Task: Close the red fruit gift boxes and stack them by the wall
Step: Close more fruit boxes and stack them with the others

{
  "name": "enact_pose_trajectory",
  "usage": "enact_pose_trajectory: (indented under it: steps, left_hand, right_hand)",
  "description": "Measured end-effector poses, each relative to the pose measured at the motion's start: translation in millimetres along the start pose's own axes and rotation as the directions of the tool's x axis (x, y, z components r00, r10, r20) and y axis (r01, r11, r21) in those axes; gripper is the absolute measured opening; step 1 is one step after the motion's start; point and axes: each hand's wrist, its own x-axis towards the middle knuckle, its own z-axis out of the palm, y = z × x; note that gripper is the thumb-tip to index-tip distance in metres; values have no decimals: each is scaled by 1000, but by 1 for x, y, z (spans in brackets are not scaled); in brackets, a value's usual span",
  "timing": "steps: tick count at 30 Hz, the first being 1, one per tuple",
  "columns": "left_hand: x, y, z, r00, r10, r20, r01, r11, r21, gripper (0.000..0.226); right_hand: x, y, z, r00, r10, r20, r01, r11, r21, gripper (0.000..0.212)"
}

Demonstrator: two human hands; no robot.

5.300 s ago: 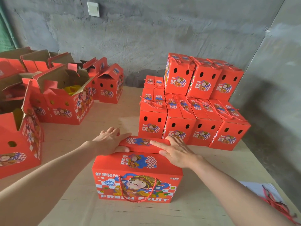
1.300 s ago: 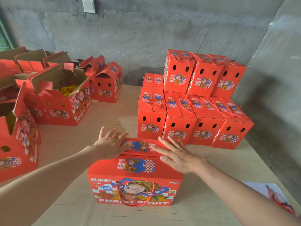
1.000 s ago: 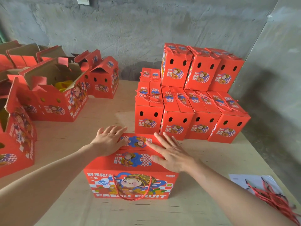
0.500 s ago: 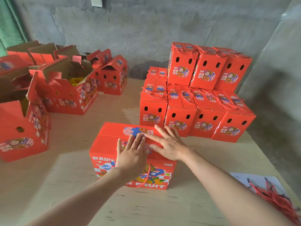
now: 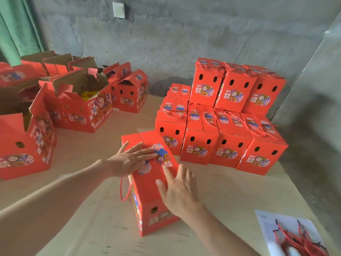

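The closed box sits on the tabletop under both palms; left hand flat on its lid, right hand spread at the near edge, neither gripping; stiff card, probably fruit-heavy, so I'd lift by its ends toward the stack beyond the fingertips.

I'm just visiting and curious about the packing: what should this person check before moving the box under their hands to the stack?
1. Flaps shut: ok, the box top lies flat under the left hand.
2. Grip: not ok, both hands lie open; the right hand rests on its right edge.
3. Loose ends: not ok, the rope handle hangs down the left side.
4. Room on the stack: ok, front row carries no second layer.
5. Contents: cannot tell.
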Motion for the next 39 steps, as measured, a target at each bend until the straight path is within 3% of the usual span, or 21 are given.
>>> enact_pose_trajectory:
  steps: [2,4,5,6,7,8,10,11,12,13,15,17,19,22,24,29,31,33,34,36,39]
  left_hand:
    - [8,3,3,997,-82,11,82,997,-12,45]
    - [7,15,13,974,-209,-84,197,972,-132,45]
    - [3,22,20,931,-308,-198,252,931,-263,43]
    - [-3,32,27,835,-449,-319,306,860,-410,43]
    - [-10,40,34,689,-621,-374,367,744,-559,46]
    - [-16,49,39,529,-787,-318,427,571,-701,54]
    - [-26,65,46,299,-953,49,471,103,-876,66]
    - [-30,74,46,243,-931,272,438,-145,-887,67]
    - [-30,83,45,251,-840,480,393,-365,-844,67]
    - [-28,91,43,308,-707,636,357,-534,-767,66]
    - [-27,102,42,397,-500,770,308,-717,-625,62]
    - [-22,105,38,377,-564,735,193,-728,-658,39]
    - [-19,101,29,322,-718,617,38,-641,-766,28]
    - [-14,95,10,321,-822,471,-85,-521,-850,27]
    - [-9,94,4,327,-868,373,-74,-417,-906,28]
    - [0,100,-13,464,-886,-14,3,18,-1000,19]
    - [4,104,-14,488,-869,-82,50,122,-991,20]
    - [5,108,-8,490,-870,-51,164,150,-975,27]
    - [4,107,-3,493,-869,-42,210,166,-964,33]
    - [1,103,1,435,-900,3,221,104,-970,36]
    - [-4,90,-7,363,-915,176,-41,-204,-978,28]
  right_hand:
    - [3,-8,0,1000,10,-16,-11,999,-31,59]
    - [7,-3,-4,999,-7,-44,9,999,36,55]
    - [10,4,-6,997,7,-75,2,992,123,52]
    - [15,13,-8,993,58,-103,-32,971,238,48]
    - [20,23,-10,986,147,-80,-106,920,377,43]
    - [24,33,-10,969,244,34,-225,821,524,41]
    - [31,46,-5,862,279,423,-507,488,711,57]
    - [34,50,1,801,221,556,-598,341,725,66]
    - [38,51,6,775,170,608,-631,247,735,70]
    - [42,51,8,774,138,618,-633,181,753,66]
    - [51,44,5,817,146,558,-574,128,808,43]
    - [59,39,-1,902,186,391,-424,197,884,25]
    - [64,35,-7,960,173,221,-262,277,924,25]
    - [65,28,-12,986,144,86,-146,487,861,6]
    - [68,24,-15,991,125,55,-117,568,815,12]
    - [66,6,-42,999,38,13,-30,481,876,13]
    - [64,-4,-58,999,-29,-40,49,395,917,17]
    - [67,-16,-76,991,-108,-76,100,237,966,19]
    - [70,-20,-83,987,-132,-87,117,242,963,16]
    - [77,-29,-88,988,-152,-22,84,415,906,11]
    - [78,-42,-68,979,-161,127,37,747,664,12]
